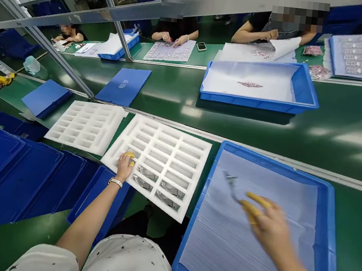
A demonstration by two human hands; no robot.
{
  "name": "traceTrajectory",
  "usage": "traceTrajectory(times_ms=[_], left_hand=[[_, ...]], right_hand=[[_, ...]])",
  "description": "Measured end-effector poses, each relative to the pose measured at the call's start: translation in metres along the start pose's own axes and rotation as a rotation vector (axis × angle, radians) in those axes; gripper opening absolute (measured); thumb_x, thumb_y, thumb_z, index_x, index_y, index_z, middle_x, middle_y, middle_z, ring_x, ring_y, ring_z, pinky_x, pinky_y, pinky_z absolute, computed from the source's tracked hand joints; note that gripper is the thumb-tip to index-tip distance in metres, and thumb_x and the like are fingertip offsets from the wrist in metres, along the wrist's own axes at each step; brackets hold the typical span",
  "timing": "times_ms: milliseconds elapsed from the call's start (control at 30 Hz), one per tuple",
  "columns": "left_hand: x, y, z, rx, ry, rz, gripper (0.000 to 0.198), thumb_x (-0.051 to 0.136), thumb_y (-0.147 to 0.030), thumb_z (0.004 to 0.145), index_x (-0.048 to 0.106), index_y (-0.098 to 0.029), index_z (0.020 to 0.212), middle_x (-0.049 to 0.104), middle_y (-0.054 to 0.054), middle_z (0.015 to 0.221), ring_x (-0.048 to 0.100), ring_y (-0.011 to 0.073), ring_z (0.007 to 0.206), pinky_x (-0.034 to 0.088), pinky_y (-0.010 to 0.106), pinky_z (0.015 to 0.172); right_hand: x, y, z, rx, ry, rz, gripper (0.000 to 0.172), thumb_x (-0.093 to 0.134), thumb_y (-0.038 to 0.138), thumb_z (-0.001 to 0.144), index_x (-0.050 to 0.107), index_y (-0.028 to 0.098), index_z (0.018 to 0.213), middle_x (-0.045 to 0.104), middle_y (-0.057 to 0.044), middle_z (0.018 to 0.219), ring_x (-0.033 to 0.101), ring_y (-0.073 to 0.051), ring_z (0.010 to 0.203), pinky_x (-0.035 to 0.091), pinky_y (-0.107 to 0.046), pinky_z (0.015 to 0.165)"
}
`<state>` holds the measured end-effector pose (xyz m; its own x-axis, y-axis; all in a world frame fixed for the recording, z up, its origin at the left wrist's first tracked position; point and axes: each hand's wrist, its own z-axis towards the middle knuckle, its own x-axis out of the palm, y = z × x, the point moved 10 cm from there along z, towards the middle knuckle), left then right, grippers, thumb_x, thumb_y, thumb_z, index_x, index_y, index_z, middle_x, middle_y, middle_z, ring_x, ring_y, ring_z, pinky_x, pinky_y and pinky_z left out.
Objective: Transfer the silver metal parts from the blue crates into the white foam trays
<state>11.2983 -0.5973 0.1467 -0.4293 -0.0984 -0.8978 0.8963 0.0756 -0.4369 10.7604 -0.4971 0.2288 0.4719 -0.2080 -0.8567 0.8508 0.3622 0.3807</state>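
My left hand (125, 165), with yellow finger cots and a bracelet at the wrist, rests on the near left corner of a white foam tray (183, 146) with many slots. Several shiny metal pieces (171, 189) lie in the slots of its near rows. The left fingers are curled on the foam; I cannot make out anything in them. My right hand (268, 224), blurred by motion and also wearing yellow cots, pinches a thin metal tool or piece (232, 186) over the blue bin (329, 198) lined with white sheets.
A second empty foam tray (86, 125) lies to the left. Blue lids (124, 85) and a blue bin (305, 90) sit on the green conveyor. Stacked blue bins (9, 173) stand at my left. Other people work across the belt on sheets of parts (170, 50).
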Motion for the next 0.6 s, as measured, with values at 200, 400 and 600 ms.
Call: traceTrajectory(times_ms=[200,400,600], left_hand=[[0.002,0.002,0.0,0.043,0.001,-0.016,0.029,0.051,-0.01,0.081,0.064,-0.022,0.103,0.064,0.009,0.13,0.049,0.03,0.129,0.039,0.051,0.11],[0.005,0.005,-0.003,0.063,0.006,-0.043,0.028,0.052,-0.011,0.083,0.064,-0.022,0.106,0.063,0.008,0.132,0.046,0.0293,0.134,0.037,0.051,0.112],[0.006,0.003,-0.003,0.07,0.021,-0.064,0.026,0.055,-0.014,0.083,0.063,-0.021,0.106,0.063,0.009,0.132,0.045,0.03,0.135,0.035,0.051,0.112]], right_hand=[[0.105,0.13,0.063,-0.225,0.229,0.093,0.028,0.048,0.017,0.097,0.074,0.023,0.094,0.065,-0.011,0.127,0.05,-0.029,0.128,0.048,-0.045,0.095],[0.139,0.121,0.07,-0.28,0.459,0.021,0.032,0.048,0.006,0.09,0.075,0.023,0.087,0.064,-0.01,0.133,0.047,-0.032,0.133,0.048,-0.048,0.096],[0.178,0.128,0.078,-0.275,0.736,-0.124,0.034,0.047,0.003,0.086,0.077,0.02,0.084,0.059,-0.014,0.139,0.035,-0.036,0.143,0.044,-0.053,0.101]])
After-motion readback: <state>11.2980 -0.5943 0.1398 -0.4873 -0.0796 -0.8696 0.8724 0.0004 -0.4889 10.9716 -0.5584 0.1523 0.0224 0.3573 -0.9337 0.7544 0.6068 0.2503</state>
